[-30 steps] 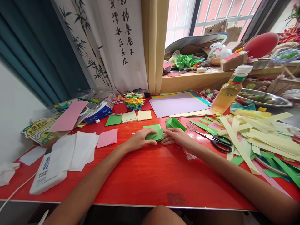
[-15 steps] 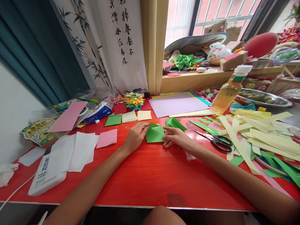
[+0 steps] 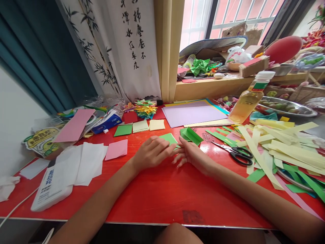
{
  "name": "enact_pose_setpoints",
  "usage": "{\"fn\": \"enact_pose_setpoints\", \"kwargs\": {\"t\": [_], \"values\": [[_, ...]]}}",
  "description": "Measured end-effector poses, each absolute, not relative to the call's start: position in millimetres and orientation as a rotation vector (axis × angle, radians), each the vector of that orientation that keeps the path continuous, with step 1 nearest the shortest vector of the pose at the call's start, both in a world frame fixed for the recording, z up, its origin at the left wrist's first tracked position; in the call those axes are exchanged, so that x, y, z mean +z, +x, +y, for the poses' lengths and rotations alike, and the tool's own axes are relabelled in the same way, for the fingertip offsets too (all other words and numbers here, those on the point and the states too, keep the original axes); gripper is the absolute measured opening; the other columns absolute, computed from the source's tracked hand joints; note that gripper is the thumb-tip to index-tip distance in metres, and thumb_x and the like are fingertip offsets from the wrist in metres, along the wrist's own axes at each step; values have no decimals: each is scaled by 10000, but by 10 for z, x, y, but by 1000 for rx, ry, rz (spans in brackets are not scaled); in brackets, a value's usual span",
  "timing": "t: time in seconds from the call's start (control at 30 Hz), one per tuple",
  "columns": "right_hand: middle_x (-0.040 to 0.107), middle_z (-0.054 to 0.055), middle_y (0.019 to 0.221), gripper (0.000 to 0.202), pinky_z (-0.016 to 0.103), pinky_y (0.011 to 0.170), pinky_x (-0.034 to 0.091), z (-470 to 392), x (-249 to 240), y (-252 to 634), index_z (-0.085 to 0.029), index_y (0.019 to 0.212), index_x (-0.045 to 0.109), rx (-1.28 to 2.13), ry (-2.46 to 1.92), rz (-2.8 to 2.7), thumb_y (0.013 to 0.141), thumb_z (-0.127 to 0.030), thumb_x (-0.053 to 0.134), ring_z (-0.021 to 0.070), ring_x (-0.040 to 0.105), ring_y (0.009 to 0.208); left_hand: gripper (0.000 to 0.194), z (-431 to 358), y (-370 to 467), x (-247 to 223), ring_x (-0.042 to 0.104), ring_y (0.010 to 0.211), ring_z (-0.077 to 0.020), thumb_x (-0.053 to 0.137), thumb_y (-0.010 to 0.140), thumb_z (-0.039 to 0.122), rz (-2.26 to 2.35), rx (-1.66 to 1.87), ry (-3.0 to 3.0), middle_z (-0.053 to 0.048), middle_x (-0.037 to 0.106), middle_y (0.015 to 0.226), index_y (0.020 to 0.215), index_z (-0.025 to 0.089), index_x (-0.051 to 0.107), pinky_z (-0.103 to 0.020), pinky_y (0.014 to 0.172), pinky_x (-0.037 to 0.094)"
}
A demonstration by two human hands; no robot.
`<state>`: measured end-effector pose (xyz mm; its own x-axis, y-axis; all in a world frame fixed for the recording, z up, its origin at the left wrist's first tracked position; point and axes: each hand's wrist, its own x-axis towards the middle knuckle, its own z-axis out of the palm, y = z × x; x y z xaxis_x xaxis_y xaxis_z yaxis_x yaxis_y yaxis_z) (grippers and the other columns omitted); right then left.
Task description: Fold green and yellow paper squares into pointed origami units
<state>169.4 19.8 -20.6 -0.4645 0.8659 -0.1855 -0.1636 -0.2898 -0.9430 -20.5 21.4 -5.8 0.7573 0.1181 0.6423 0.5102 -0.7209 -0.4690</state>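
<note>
A small piece of green paper [image 3: 169, 138] is held between my two hands over the red table, its near part covered by my fingers. My left hand [image 3: 152, 151] curls over the left and near side of the sheet, fingers closed on it. At the right edge, my right hand [image 3: 194, 156] grips the paper between thumb and fingers, with its lower fingers loosely spread. Just behind my right hand lies a folded green paper [image 3: 191, 135]. Black-handled scissors [image 3: 238, 154] rest farther right.
Square paper stacks in green [image 3: 123, 130], cream [image 3: 140, 126] and pink [image 3: 116, 149] lie left and behind. Lilac sheets [image 3: 193, 113] lie at the back. Right stand a bottle [image 3: 247, 101] and a heap of paper strips [image 3: 291, 150]. A tissue-covered white device [image 3: 52, 189] is at left.
My left hand has moved right and over the front of the green paper, hiding most of it. The sheet's far part now tilts up, and my right hand has turned, thumb up.
</note>
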Motion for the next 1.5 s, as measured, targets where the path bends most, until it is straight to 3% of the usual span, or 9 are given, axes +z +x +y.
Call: {"fn": "enact_pose_setpoints", "kwargs": {"t": [0.13, 0.23, 0.33, 0.47, 0.53, 0.63, 0.77, 1.1, 1.5], "values": [[582, 33, 712, 153, 251, 620, 532, 231, -261, 1711, -131, 764, 574, 1842, -842, -1116, 752, -282, 595, 117, 594, 643, 286, 202, -137, -165, 540, 855, -155, 478, 809, 96, -419, -856, -2572, -61, 633, 923, 1092, 132, 481, -273, 759, 439], [598, 30, 774, 96, 267, 649, 533, 233, -284, 1719, -147, 802, 597, 1800, -830, -1105, 743, -223, 593, 118, 599, 690, 241, 198, -63, -215, 527, 804, -130, 484, 814, 106, -650, -1079, -2691, -27, 619, 846, 1048, 164, 488, -246, 737, 443], [617, 38, 858, 146, 268, 644, 529, 218, -283, 1703, -164, 880, 617, 1772, -795, -1139, 750, -221, 584, 129, 619, 714, 100, 200, -13, -198, 511, 801, -129, 498, 825, 182, -1021, -1220, -2746, -17, 589, 813, 920, 185, 531, -258, 747, 430], [626, 46, 925, 188, 268, 650, 524, 207, -282, 1680, -189, 952, 613, 1747, -723, -1146, 786, -252, 551, 147, 633, 753, 67, 213, 5, -150, 465, 979, -155, 489, 831, 231, -1358, -1342, -2719, -39, 528, 978, 821, 190, 541, -301, 871, 380], [623, 53, 950, 197, 285, 670, 523, 207, -284, 1672, -185, 935, 613, 1749, -705, -1118, 803, -305, 529, 164, 632, 794, 73, 215, 9, -141, 461, 1009, -149, 465, 843, 231, -1449, -1410, -2750, -40, 505, 1020, 832, 191, 525, -289, 876, 379], [612, 58, 966, 243, 313, 708, 519, 201, -280, 1660, -172, 910, 606, 1747, -717, -1138, 804, -372, 516, 173, 629, 805, 72, 210, 22, -141, 496, 894, -127, 447, 850, 224, -1486, -1432, -2796, -19, 519, 913, 835, 189, 508, -260, 794, 405], [600, 29, 923, 203, 322, 747, 509, 183, -257, 1651, -163, 886, 582, 1676, -750, -1288, 750, -313, 596, 153, 623, 775, 95, 196, 36, -141, 494, 822, -121, 444, 849, 244, -1525, -1398, -2785, -11, 509, 862, 823, 183, 512, -249, 736, 411], [593, -7, 715, 148, 257, 682, 500, 203, -269, 1688, -165, 752, 558, 1527, -782, -1239, 755, -310, 585, 116, 613, 650, 391, 221, 48, -184, 529, 954, -176, 594, 740, 355, -1792, -1499, -2900, -42, 542, 1084, 1089, 220, 482, -288, 789, 432], [602, 12, 743, 202, 265, 678, 503, 199, -257, 1701, -154, 757, 550, 1491, -814, -1257, 754, -354, 584, 121, 624, 640, 255, 230, 49, -224, 541, 865, -145, 546, 773, 282, -1867, -1728, -2891, -28, 570, 1018, 1017, 208, 525, -224, 699, 443]]}}
